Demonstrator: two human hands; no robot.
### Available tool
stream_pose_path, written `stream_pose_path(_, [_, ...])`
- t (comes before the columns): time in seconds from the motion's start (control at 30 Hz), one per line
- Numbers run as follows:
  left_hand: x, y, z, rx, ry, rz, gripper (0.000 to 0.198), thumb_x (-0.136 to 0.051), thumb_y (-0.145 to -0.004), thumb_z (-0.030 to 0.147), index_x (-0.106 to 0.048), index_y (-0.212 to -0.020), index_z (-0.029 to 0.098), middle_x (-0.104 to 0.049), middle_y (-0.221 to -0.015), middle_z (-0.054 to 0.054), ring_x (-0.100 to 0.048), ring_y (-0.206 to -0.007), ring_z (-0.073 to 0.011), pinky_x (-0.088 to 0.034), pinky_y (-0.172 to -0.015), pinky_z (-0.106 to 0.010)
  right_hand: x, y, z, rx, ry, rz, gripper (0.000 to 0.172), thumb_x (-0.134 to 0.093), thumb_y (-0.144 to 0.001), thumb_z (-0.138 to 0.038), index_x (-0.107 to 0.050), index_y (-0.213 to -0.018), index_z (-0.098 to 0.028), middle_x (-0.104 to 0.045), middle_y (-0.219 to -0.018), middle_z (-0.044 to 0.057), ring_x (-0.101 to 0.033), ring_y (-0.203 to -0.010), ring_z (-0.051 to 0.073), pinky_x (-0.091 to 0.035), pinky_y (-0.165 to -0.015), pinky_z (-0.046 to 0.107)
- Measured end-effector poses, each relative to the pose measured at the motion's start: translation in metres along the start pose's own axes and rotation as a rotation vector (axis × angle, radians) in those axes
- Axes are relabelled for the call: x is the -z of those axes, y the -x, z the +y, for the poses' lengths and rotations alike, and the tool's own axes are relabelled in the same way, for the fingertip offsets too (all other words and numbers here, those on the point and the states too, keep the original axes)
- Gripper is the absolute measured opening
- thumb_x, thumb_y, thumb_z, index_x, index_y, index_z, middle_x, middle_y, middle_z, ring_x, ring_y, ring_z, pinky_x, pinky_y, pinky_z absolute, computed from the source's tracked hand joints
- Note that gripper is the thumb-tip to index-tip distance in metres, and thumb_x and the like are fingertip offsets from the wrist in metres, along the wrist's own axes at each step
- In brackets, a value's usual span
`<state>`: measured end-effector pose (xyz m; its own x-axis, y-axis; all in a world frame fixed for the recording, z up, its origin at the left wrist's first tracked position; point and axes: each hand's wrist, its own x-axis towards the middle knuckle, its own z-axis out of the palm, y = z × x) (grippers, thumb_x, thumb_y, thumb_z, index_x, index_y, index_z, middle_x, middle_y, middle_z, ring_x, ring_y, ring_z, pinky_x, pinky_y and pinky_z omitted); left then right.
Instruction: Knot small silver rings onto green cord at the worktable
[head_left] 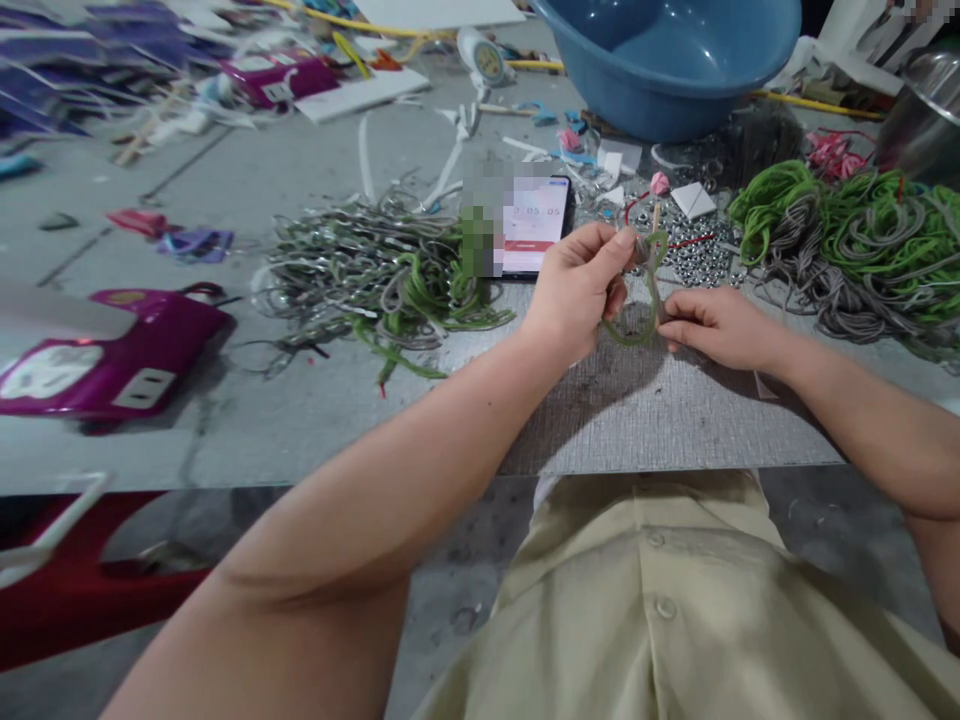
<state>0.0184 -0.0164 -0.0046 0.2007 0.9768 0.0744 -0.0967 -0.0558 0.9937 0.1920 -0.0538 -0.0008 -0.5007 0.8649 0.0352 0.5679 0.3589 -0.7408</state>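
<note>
My left hand (589, 280) pinches the upper part of a green and grey cord (634, 335) between thumb and fingers. Lower down, my right hand (701, 318) has its fingers closed on the same cord, which loops between the two hands. Just beyond them lie many small silver beads (705, 255) and a pink knotted piece (659, 184) with a red string. A pile of green and grey cords (847, 240) sits to the right. Left of my hands is a tangled heap of similar cords (375, 265), with a lit phone (536, 225) beside it.
A blue basin (675, 90) stands at the back, and a metal container (922, 110) at the far right. Two purple devices (142, 350) (277, 78) lie on the left of the grey table (262, 440), among scraps of paper and ribbon.
</note>
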Motion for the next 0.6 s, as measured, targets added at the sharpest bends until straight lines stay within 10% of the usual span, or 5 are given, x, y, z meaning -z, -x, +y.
stream_pose_path(0.6, [0.001,-0.002,-0.006,-0.070,-0.075,0.045,0.038,-0.068,-0.089,0.035,-0.047,-0.060,0.021,-0.036,-0.047,0.007,-0.028,-0.038,-0.0042,-0.021,-0.036,-0.021,-0.003,0.005,-0.012,0.109,0.232,-0.241,0.014,-0.053,-0.087,-0.021,-0.054,-0.073,-0.020,-0.055,-0.061,-0.002,-0.044,-0.057,0.011,-0.029,-0.061,0.026])
